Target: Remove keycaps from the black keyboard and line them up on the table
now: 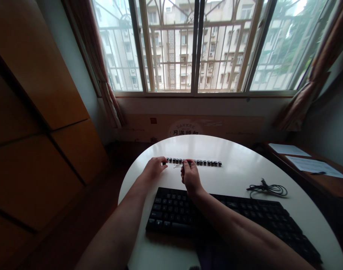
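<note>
I log this as a room in a home, seemingly a flat: one tall wooden cupboard point(50, 75), long curtains point(103, 75), one round white table point(238, 172). Beyond the barred window point(194, 56), I list a facing apartment block point(185, 41).

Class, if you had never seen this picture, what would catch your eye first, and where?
Probably the bright, wide window across the top. Below it, the white rounded table stands out, with a black keyboard lying on its near part. Beyond the keyboard runs a row of small black keys, with the left hand at its left end and the right hand partway along, holding a thin wire tool.
</note>
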`<action>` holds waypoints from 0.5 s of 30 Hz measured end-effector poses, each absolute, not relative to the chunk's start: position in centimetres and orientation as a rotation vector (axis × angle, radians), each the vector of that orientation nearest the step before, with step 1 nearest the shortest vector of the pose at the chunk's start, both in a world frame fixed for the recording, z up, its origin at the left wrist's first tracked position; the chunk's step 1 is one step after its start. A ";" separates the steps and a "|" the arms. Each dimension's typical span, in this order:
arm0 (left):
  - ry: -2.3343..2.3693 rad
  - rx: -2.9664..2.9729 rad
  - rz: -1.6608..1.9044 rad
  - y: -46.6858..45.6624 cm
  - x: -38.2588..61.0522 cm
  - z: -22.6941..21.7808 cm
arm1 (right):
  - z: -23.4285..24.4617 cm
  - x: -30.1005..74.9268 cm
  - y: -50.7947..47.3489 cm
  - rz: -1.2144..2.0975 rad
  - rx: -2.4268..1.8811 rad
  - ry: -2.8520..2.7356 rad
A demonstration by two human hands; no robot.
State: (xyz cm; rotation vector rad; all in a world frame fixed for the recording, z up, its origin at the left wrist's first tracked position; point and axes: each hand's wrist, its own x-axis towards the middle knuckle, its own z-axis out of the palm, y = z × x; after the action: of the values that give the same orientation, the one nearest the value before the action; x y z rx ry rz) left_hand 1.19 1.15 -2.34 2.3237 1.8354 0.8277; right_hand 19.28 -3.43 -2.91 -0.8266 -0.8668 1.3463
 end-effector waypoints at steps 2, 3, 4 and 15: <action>1.777 2.296 0.786 0.8 1.4 -2.3 | -2.9 19.3 -3.4 1.338 -0.829 -0.876; 1.764 2.282 0.771 0.7 1.4 -2.2 | -2.9 19.3 -3.4 1.333 -0.833 -0.881; 1.753 2.271 0.757 0.6 1.5 -2.2 | -2.9 19.3 -3.4 1.328 -0.837 -0.885; 1.814 2.182 0.733 0.0 0.7 -1.7 | -2.8 19.3 -3.6 1.334 -0.839 -0.902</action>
State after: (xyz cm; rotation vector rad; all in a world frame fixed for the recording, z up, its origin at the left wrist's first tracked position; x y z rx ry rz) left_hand 0.71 -0.01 -1.73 2.1825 1.8140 0.7332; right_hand 19.30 -3.59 -2.76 -0.8390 -0.9020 1.3342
